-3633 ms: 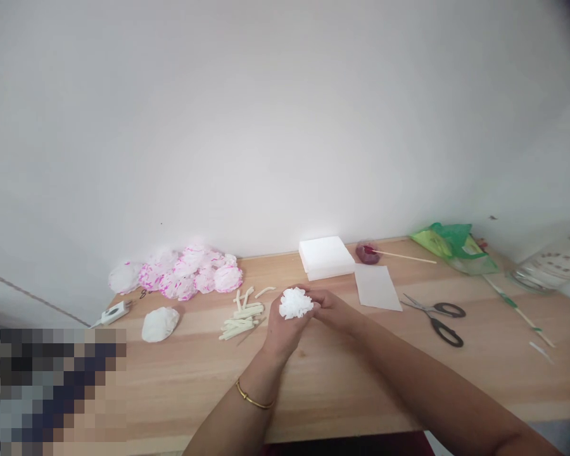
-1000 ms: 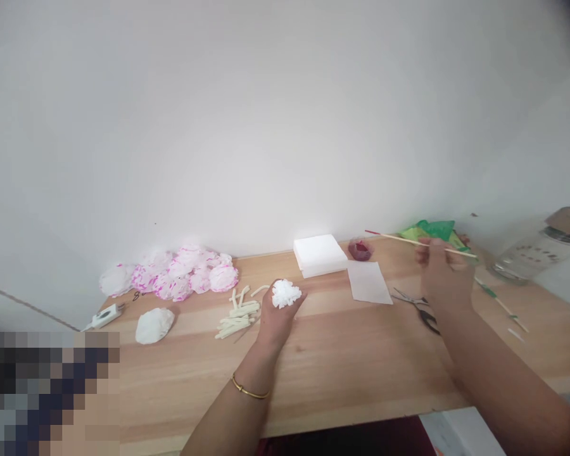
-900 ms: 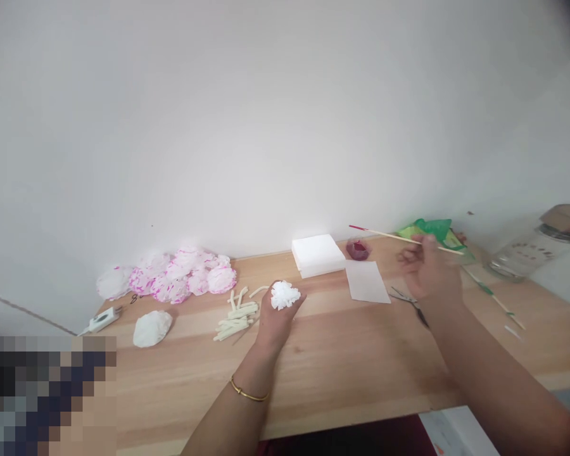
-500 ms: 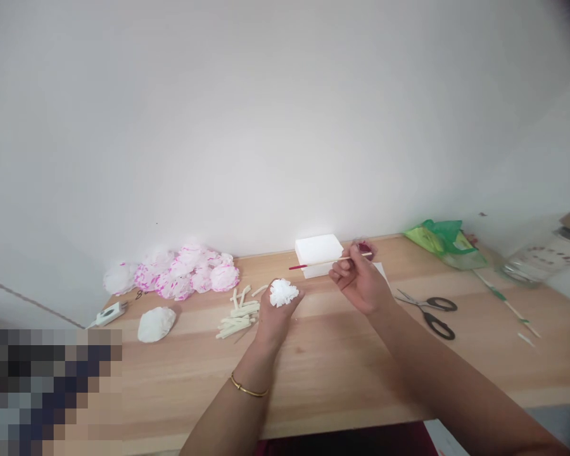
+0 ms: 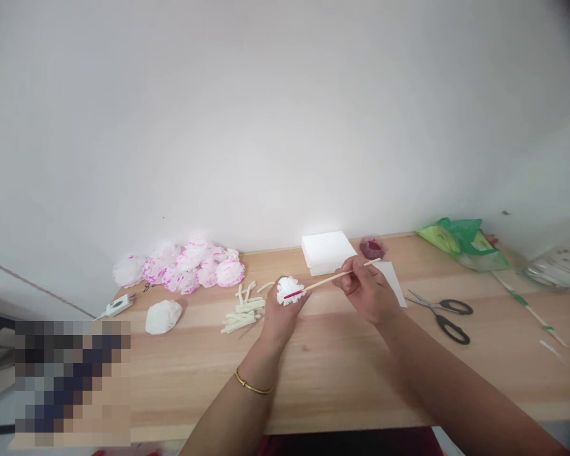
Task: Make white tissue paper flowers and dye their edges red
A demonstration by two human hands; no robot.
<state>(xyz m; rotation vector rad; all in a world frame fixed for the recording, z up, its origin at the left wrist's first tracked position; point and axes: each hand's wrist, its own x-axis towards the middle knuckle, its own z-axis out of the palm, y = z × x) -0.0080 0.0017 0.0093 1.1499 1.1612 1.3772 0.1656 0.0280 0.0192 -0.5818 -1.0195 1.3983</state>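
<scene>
My left hand [image 5: 279,315] holds up a small white ruffled paper flower [image 5: 289,288] over the middle of the wooden table [image 5: 342,373]. My right hand [image 5: 367,292] pinches a thin wooden stick [image 5: 335,277] whose red-stained tip touches the flower's edge. Behind my right hand stands a small dish of red dye [image 5: 372,247], and a white sheet of tissue [image 5: 393,281] lies partly hidden under the hand.
Pink-tinted paper flowers [image 5: 190,268] are piled at the back left, with a plain white flower [image 5: 163,316] and a white plug [image 5: 116,306] near them. Cut pale strips [image 5: 244,309], a white tissue stack [image 5: 327,252], scissors [image 5: 445,315], a green bag [image 5: 460,235] and a glass jar [image 5: 558,268] lie around.
My right hand left the flower, picked up the stick at the right, and carried it leftward until its red tip met the flower. My left hand stayed put.
</scene>
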